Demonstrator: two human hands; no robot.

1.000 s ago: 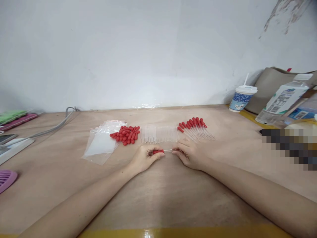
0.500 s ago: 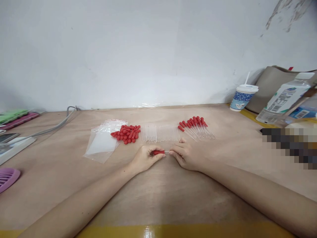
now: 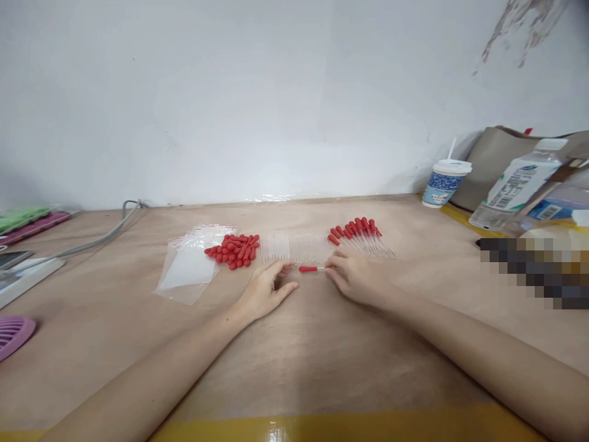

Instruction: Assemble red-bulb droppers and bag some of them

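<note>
Between the fingers of my right hand point(image 3: 350, 274) is the clear tube of a dropper pipette point(image 3: 308, 269), whose red rubber bulb points left. My left hand point(image 3: 269, 288) is open, thumb and fingers apart, just left of that bulb and not touching it. Behind my hands lies a row of clear pipette tubes point(image 3: 297, 247). Left of the row is a pile of loose red rubber bulbs point(image 3: 234, 250). To its right, several droppers with bulbs fitted point(image 3: 359, 232) lie fanned out, partly behind my right hand.
Clear zip bags point(image 3: 188, 261) lie left of the bulb pile. At the back right stand a paper cup point(image 3: 444, 184) with a straw, a plastic bottle point(image 3: 518, 184) and a grey bag point(image 3: 483, 156). A grey cable point(image 3: 99, 236) and a purple slatted item point(image 3: 16, 336) are at the left.
My left hand has opened and let go of the red bulb. My right hand has lifted the dropper slightly away toward the row of tubes. The view has shifted a little.
</note>
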